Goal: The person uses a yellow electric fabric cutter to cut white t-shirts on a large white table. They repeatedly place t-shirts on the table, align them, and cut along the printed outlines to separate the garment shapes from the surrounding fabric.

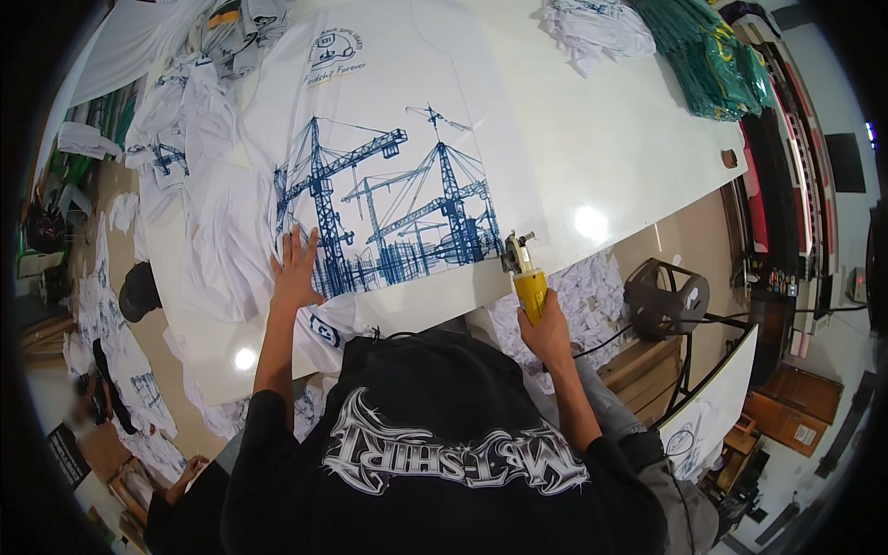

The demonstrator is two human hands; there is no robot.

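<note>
A white fabric panel (407, 83) printed with blue construction cranes lies flat on the white table. Fingers spread, my left hand (297, 270) presses on its lower left part. My right hand (546, 331) is wrapped round the yellow body of a handheld electric fabric cutter (530, 291). The cutter's metal head is at the lower right corner of the print, close to the table's near edge. A crumpled heap of white printed fabric (217, 194) lies left of the panel, next to my left hand.
Green plastic-wrapped garments (708, 55) and a white printed pile (601, 28) sit at the table's far right. White scraps (592, 287) cover the floor below my right hand, beside a dark stool (666, 296). A dark cable (601, 345) runs near the right hand. Another person's hand (192, 467) shows at lower left.
</note>
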